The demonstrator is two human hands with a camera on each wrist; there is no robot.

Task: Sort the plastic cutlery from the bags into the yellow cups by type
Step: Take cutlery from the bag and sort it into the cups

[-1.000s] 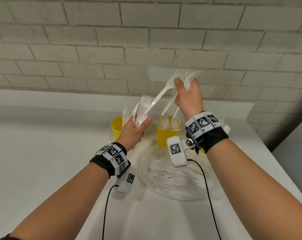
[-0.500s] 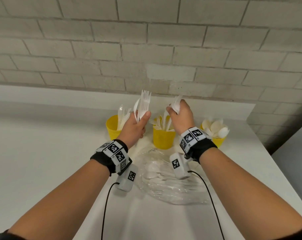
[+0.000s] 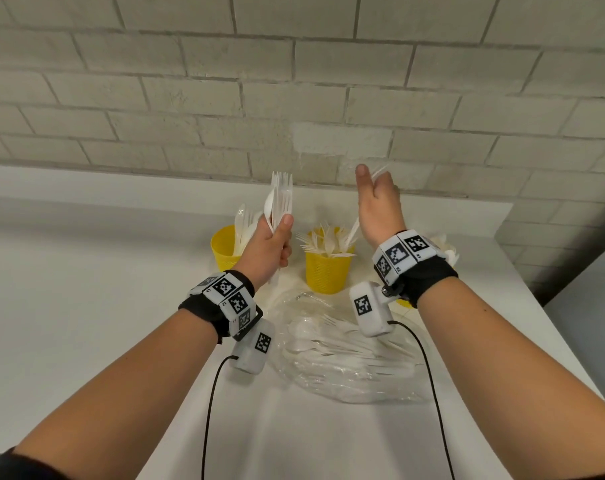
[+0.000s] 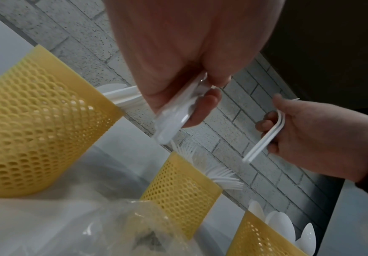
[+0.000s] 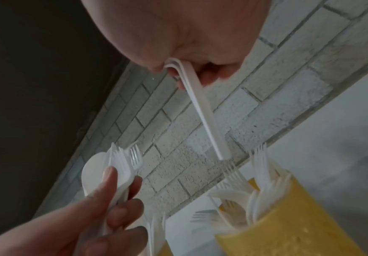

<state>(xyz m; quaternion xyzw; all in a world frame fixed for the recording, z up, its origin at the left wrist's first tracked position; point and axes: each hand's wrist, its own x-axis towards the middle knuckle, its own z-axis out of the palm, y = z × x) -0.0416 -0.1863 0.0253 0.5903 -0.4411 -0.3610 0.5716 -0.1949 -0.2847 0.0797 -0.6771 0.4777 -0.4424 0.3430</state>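
Left hand raised, fingers wrapped round mixed cutlery bundle, tines up. Right hand pinches fork handles above middle yellow cup full of forks. Left yellow cup behind left hand. Right yellow cup holds spoons, mostly hidden by right wrist. Clear bag on white table before cups; brick wall behind.

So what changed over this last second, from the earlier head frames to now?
The right hand dipped toward the middle yellow mesh cup of forks, then rose again; it now pinches a few white plastic handles above that cup. The left hand kept its upright bundle of white plastic forks and a spoon. The clear plastic bag and cups stayed put.
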